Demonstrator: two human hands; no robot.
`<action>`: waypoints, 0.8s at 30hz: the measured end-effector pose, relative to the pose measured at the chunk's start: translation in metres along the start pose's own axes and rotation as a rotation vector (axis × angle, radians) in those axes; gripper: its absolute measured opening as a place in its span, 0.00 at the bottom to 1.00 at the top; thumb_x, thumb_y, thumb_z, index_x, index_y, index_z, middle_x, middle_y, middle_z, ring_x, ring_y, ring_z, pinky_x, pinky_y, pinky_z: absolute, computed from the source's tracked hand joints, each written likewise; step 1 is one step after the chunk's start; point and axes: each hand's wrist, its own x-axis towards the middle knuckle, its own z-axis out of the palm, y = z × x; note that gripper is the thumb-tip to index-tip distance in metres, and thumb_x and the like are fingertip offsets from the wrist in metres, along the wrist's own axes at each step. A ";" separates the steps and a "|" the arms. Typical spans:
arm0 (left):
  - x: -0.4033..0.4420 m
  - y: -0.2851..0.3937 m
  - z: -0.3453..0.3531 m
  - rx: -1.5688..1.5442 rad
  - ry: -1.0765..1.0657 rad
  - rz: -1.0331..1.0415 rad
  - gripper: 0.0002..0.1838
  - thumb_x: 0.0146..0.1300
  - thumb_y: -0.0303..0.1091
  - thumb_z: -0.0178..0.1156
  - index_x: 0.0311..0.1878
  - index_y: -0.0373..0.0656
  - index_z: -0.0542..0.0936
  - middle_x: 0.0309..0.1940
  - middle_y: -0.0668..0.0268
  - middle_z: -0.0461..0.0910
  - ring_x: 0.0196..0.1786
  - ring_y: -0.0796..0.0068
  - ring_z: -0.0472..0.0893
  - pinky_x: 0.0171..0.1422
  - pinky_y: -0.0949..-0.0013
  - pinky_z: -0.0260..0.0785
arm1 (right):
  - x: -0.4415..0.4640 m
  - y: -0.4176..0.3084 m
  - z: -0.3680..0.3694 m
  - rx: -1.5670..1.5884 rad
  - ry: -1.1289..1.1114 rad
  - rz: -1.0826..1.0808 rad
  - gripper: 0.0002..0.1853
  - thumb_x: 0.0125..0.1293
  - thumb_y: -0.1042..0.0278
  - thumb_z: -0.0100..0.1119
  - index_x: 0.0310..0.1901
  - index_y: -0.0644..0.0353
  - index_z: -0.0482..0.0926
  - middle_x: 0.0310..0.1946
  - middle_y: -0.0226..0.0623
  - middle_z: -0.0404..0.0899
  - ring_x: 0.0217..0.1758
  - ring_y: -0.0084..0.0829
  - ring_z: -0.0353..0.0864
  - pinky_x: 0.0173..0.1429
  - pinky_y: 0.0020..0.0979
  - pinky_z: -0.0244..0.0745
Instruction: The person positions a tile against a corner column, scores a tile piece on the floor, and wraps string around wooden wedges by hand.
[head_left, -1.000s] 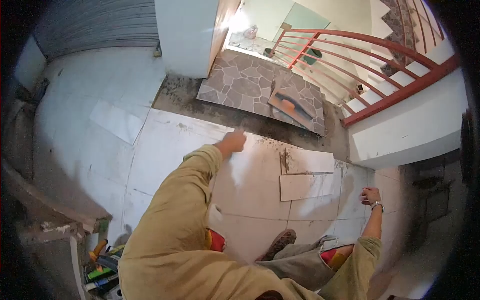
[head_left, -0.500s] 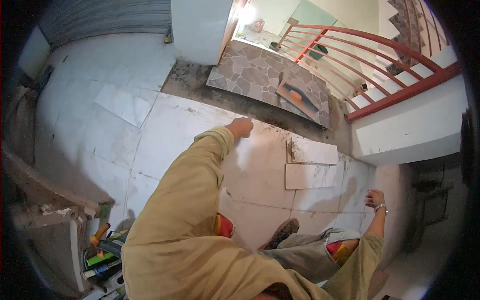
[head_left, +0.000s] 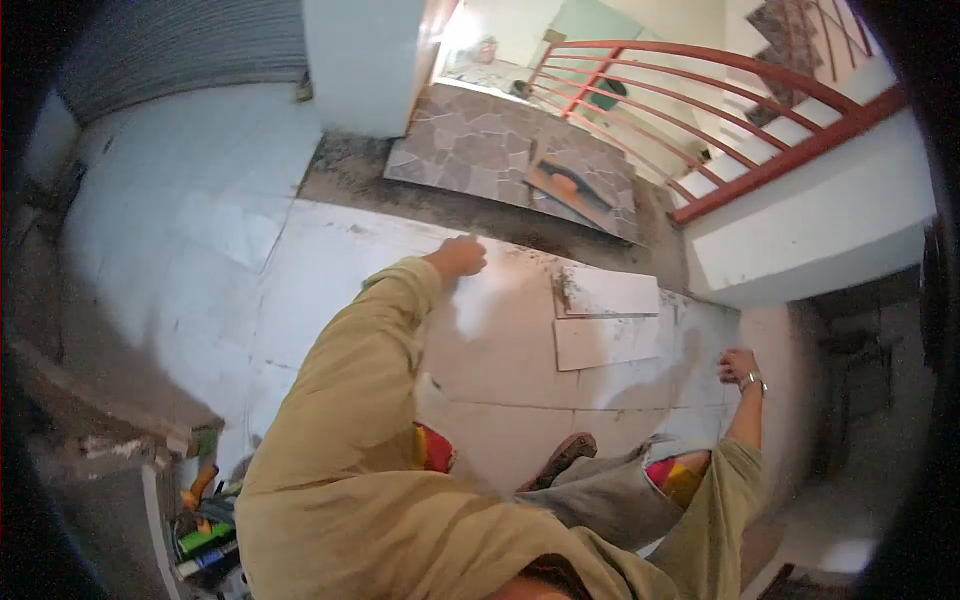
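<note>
My left hand (head_left: 459,257) is held low over the white tiled floor (head_left: 350,240), near the edge where the tiles meet a dark, rough strip. Its fingers are curled closed; whatever they may hold is hidden. Off to the right, my right hand (head_left: 738,366), with a metal watch (head_left: 752,381) on its wrist, hangs over the floor, fingers curled in and nothing visible in them. Between the hands lie two cut white tile pieces, an upper one (head_left: 615,293) with dirt on its left end and a lower one (head_left: 610,343).
Stone-patterned tiles (head_left: 460,140) lie beyond the dark strip (head_left: 345,175), with a trowel-like float (head_left: 572,192) on them. A red railing (head_left: 745,195) tops a white low wall (head_left: 800,235) at right. Tools (head_left: 205,530) crowd the lower left beside a wooden frame (head_left: 150,445).
The view has shifted slightly, so most things sit further left and the right side a little higher. Both hands keep much the same pose, and the tile pieces and float stay in place.
</note>
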 end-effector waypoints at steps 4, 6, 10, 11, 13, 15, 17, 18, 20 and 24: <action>-0.018 0.030 0.002 -0.054 0.068 0.043 0.26 0.67 0.54 0.49 0.60 0.48 0.75 0.60 0.46 0.70 0.60 0.41 0.72 0.59 0.40 0.68 | 0.008 -0.092 0.015 -0.265 -0.106 -0.380 0.12 0.63 0.61 0.58 0.29 0.62 0.81 0.17 0.31 0.75 0.17 0.24 0.72 0.24 0.32 0.69; -0.023 0.041 0.005 -0.058 -0.058 0.043 0.28 0.67 0.55 0.49 0.62 0.47 0.73 0.59 0.44 0.70 0.61 0.40 0.71 0.60 0.41 0.68 | -0.035 -0.164 0.052 -0.509 0.242 -0.986 0.15 0.65 0.61 0.55 0.34 0.68 0.80 0.21 0.31 0.77 0.23 0.28 0.72 0.32 0.32 0.72; -0.019 0.064 0.005 0.199 -0.429 0.026 0.41 0.57 0.63 0.59 0.69 0.49 0.67 0.61 0.40 0.68 0.64 0.38 0.69 0.63 0.40 0.66 | -0.132 -0.226 0.160 -0.069 -0.192 -1.380 0.17 0.63 0.73 0.53 0.53 0.63 0.78 0.33 0.34 0.81 0.34 0.24 0.78 0.40 0.28 0.75; -0.018 0.071 0.010 0.039 -0.330 0.290 0.39 0.57 0.59 0.59 0.68 0.46 0.68 0.62 0.39 0.66 0.65 0.38 0.68 0.63 0.41 0.66 | -0.170 -0.235 0.184 -0.105 -0.329 -1.425 0.18 0.63 0.72 0.53 0.54 0.61 0.79 0.35 0.34 0.81 0.38 0.25 0.80 0.43 0.29 0.77; -0.018 0.086 0.016 -0.016 -0.393 0.351 0.39 0.58 0.58 0.59 0.68 0.46 0.67 0.63 0.40 0.66 0.65 0.37 0.67 0.64 0.41 0.64 | -0.218 -0.219 0.220 -0.433 -0.459 -1.412 0.16 0.59 0.65 0.57 0.49 0.56 0.80 0.42 0.41 0.81 0.42 0.42 0.82 0.49 0.39 0.78; -0.023 0.096 0.027 0.047 -0.413 0.250 0.39 0.58 0.58 0.59 0.68 0.46 0.67 0.64 0.41 0.66 0.66 0.37 0.66 0.65 0.41 0.63 | -0.207 -0.175 0.259 -0.383 -0.575 -1.531 0.09 0.59 0.64 0.58 0.37 0.56 0.83 0.37 0.41 0.82 0.42 0.44 0.82 0.49 0.40 0.77; -0.027 0.105 0.041 0.107 -0.394 0.143 0.38 0.59 0.58 0.59 0.68 0.46 0.67 0.64 0.42 0.65 0.66 0.37 0.66 0.66 0.41 0.62 | -0.181 -0.142 0.258 -0.633 -0.615 -1.498 0.07 0.58 0.65 0.59 0.33 0.56 0.84 0.33 0.41 0.83 0.39 0.44 0.83 0.46 0.40 0.78; -0.031 0.109 0.049 0.129 -0.380 0.088 0.38 0.59 0.57 0.59 0.69 0.46 0.66 0.65 0.43 0.65 0.67 0.37 0.65 0.66 0.40 0.61 | -0.155 -0.118 0.263 -0.605 -0.577 -1.495 0.07 0.57 0.65 0.59 0.32 0.56 0.84 0.32 0.42 0.83 0.38 0.44 0.83 0.45 0.39 0.78; -0.037 0.121 0.060 0.160 -0.342 0.011 0.38 0.59 0.57 0.59 0.69 0.46 0.66 0.65 0.44 0.65 0.67 0.37 0.65 0.67 0.40 0.60 | -0.141 -0.123 0.253 -0.487 -0.359 -1.525 0.10 0.56 0.66 0.60 0.39 0.58 0.84 0.34 0.45 0.83 0.38 0.43 0.84 0.43 0.39 0.80; -0.039 0.141 0.081 0.212 -0.274 -0.115 0.38 0.60 0.56 0.58 0.69 0.46 0.65 0.67 0.46 0.64 0.68 0.36 0.64 0.69 0.40 0.57 | -0.112 -0.108 0.268 -0.156 -0.149 -1.659 0.17 0.56 0.64 0.61 0.48 0.61 0.80 0.37 0.45 0.84 0.41 0.43 0.84 0.44 0.41 0.81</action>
